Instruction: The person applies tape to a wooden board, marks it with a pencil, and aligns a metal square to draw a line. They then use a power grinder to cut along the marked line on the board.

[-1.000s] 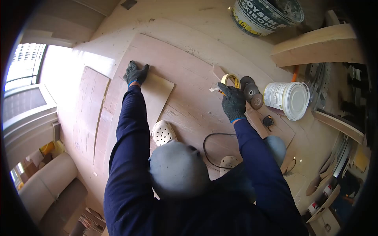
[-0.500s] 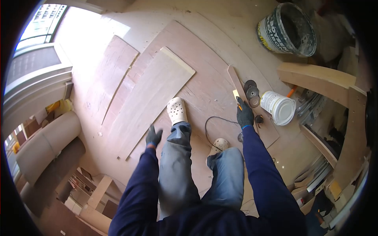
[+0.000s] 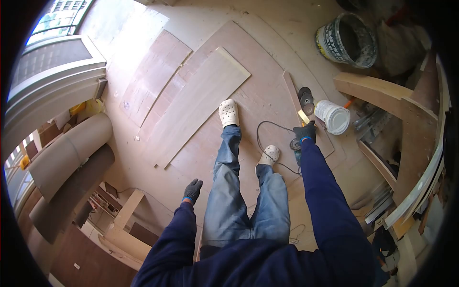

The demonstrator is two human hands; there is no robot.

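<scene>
My right hand [image 3: 305, 131], in a dark glove, is closed at the right of the boards, with a small yellow-topped object at its fingers, too small to name. Beside that hand lie a long narrow wood strip [image 3: 290, 93], several dark discs [image 3: 306, 101] and a grinder [image 3: 296, 145] with a black cord. My left hand [image 3: 192, 190], also gloved, hangs over the floor with its fingers apart and holds nothing. Ahead of it a pale plywood panel [image 3: 203, 103] lies on larger pinkish boards [image 3: 239, 43]. One clog-covered foot [image 3: 228, 114] stands by the panel's edge.
A white bucket [image 3: 333, 117] and a larger paint bucket [image 3: 346, 40] stand at the right. Curved wood pieces [image 3: 375, 93] and stacked scraps line the right side. Large rolls [image 3: 71, 153] and wooden frames [image 3: 126, 210] lie at the left, near a window.
My left hand has drawn back from the panel's edge toward my body. My right hand has moved slightly right, with the yellow-topped object still at its fingers. The view has shifted.
</scene>
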